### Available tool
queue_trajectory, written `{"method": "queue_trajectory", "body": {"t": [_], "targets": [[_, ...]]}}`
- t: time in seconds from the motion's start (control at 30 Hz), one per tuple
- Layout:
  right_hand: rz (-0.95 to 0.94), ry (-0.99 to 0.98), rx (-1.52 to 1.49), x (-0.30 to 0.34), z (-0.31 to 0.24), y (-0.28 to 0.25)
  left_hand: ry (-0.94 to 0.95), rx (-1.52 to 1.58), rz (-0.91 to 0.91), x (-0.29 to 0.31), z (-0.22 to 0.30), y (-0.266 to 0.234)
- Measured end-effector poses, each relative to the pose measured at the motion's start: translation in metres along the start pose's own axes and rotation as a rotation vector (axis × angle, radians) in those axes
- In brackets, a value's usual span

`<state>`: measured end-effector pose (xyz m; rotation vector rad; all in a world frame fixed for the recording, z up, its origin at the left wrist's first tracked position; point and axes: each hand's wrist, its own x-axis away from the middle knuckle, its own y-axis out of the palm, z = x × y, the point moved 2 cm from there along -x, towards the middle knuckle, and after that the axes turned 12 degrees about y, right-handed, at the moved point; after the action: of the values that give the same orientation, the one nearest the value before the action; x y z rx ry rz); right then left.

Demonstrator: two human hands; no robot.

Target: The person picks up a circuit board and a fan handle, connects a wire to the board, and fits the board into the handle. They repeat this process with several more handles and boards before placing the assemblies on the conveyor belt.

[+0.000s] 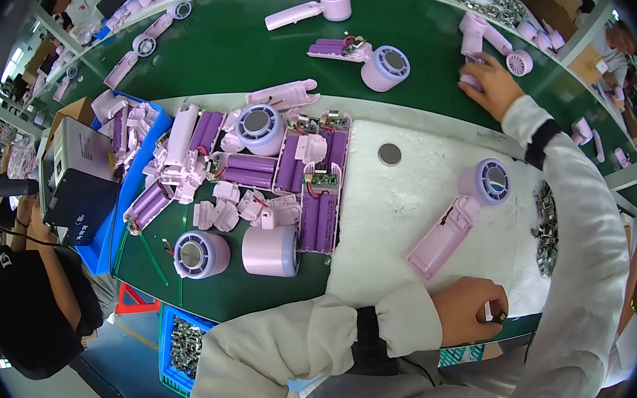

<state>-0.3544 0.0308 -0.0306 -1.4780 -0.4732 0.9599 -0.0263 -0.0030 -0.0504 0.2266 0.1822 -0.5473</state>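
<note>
My left hand [467, 309] is closed near the front edge of the white foam sheet [370, 217], pinching a small dark piece [500, 317], perhaps a circuit board. At the far right, my right hand [496, 90] has its fingers curled round a pink plastic part [471, 80] on the green bench. Between the hands, a pink handheld fan [445, 237] lies on the foam, its handle shell open and its round head toward the right. A round silver disc [389, 154] rests farther back on the foam.
Left of the foam are opened handles with purple battery cells [319, 218], loose fan heads [270, 251] and pink shell pieces. A blue bin [134, 151] and a grey-black box [83, 183] stand beyond. Small boards [546, 234] lie right. Fans [385, 68] line the green belt [227, 46].
</note>
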Motion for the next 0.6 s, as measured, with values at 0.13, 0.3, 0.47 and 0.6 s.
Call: {"method": "queue_trajectory", "body": {"t": [0.13,0.3,0.47,0.6], "targets": [[-0.1,0.028,-0.122,0.04,0.012,-0.024,0.016,-0.015,0.025,-0.003,0.0,0.001],[-0.17,0.063,-0.195,0.061,0.007,-0.05,0.043,-0.039,0.052,0.001,0.002,-0.001],[-0.272,0.156,-0.367,0.045,0.053,-0.069,0.069,-0.031,0.076,0.0,0.004,0.0],[-0.152,0.134,-0.551,0.017,0.078,-0.088,0.087,-0.009,0.094,-0.003,-0.002,0.002]]}}
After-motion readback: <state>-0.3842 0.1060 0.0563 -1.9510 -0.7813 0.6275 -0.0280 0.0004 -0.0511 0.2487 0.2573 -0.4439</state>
